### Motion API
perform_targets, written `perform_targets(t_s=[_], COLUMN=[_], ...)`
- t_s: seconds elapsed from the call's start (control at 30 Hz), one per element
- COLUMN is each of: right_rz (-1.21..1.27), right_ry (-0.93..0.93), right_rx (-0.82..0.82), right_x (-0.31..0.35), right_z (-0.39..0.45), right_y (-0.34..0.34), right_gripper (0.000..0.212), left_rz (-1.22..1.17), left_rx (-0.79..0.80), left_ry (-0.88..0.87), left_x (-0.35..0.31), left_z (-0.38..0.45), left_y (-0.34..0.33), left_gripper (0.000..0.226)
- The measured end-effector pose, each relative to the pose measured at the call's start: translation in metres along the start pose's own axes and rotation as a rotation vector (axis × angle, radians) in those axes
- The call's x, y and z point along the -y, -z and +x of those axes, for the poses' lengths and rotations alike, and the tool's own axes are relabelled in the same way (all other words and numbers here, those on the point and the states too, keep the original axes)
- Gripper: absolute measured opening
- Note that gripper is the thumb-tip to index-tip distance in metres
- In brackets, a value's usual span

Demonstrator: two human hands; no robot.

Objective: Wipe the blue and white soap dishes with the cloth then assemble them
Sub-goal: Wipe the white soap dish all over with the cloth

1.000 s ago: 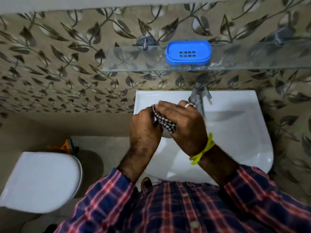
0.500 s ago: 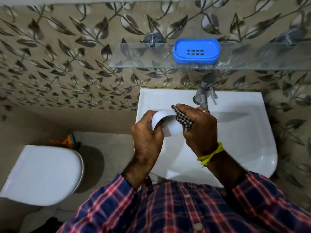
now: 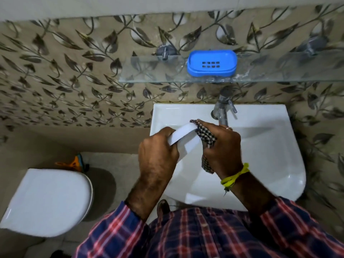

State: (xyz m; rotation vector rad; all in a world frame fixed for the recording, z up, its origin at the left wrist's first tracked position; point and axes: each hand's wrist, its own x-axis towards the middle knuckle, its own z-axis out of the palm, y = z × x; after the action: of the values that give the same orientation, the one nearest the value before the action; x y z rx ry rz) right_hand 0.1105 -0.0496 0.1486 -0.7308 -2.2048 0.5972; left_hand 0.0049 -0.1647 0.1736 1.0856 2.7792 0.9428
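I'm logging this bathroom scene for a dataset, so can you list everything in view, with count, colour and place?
Blue plastic soap dish with drain slots: one, blue, on the glass shelf.
Clear glass wall shelf: one, transparent, above the basin.
White plastic soap dish: one, white, held over the basin.
Black-and-white checked cloth: one, pressed against the white dish's right end.
White ceramic wash basin: one, white, below the shelf.
Metal tap: one, silver, at the basin's back rim.
White toilet lid: one, lower left.
Orange and teal object: one, on the floor behind the toilet; unclear.
Left hand: grips the white dish.
Right hand: holds the cloth; yellow wrist thread.
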Motion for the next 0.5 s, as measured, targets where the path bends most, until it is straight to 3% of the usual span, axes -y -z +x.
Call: perform_targets(t_s=[0.07,0.17,0.23,0.33,0.43,0.5], right_rz=[0.037,0.064,0.092,0.14,0.113,0.126], right_ry=[-0.031,0.157,0.201,0.066,0.1,0.169], right_rx=[0.004,0.053,0.016,-0.077,-0.002,0.051], right_x=[0.006,0.018,0.016,0.008,0.014,0.022], right_z=[0.002,0.007,0.009,0.007,0.006,0.012], right_y=[-0.003,-0.009,-0.008,-0.003,-0.005,-0.009], right_gripper=[0.04,0.034,0.034,0.044,0.044,0.038], left_rz=[-0.032,0.038,-0.01,-0.103,-0.111,-0.11], left_rx=[0.016,0.108,0.056,-0.073,0.016,-0.014], left_ry=[0.041,0.046,0.028,-0.025,0.048,0.057], left_x=[-0.002,-0.003,-0.003,-0.007,-0.009,-0.01], left_z=[-0.002,0.002,0.006,-0.001,-0.004,0.006], left_y=[-0.004,-0.01,-0.006,-0.002,-0.007,-0.006], left_gripper=[0.014,0.026,0.027,0.027,0.026,0.019])
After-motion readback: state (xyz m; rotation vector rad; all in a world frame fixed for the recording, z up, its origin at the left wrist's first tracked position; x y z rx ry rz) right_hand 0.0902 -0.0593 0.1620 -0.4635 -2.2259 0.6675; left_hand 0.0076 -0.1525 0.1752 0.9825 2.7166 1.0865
